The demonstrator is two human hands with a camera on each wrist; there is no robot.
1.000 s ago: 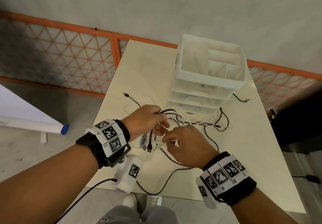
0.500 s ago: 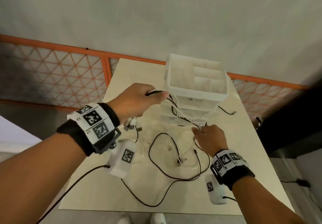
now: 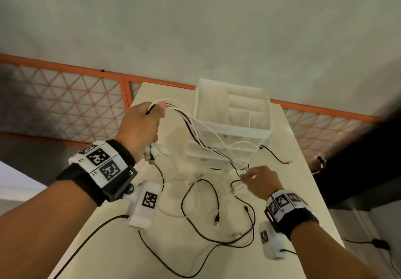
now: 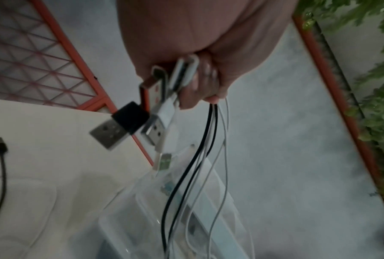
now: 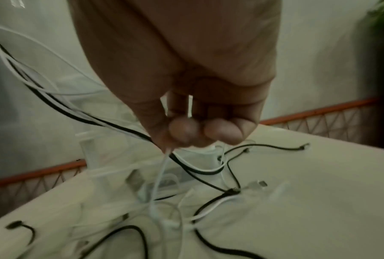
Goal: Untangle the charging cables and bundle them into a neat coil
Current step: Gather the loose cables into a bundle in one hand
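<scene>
Cables strung taut from raised left hand down to right hand, in front of the organizer

The left hand [image 3: 142,126] clenches the cables [image 3: 195,131] by their USB plugs [image 4: 129,122], left of the drawer organizer [image 3: 233,116]. They slope down its front to the right hand [image 3: 261,181], pinching a white strand; the loose tangle lies nearer that hand.

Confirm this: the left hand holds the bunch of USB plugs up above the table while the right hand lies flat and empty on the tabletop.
Wrong about the right hand: the right wrist view shows it pinching a white cable. The left hand does hold the USB plugs above the table.
</scene>
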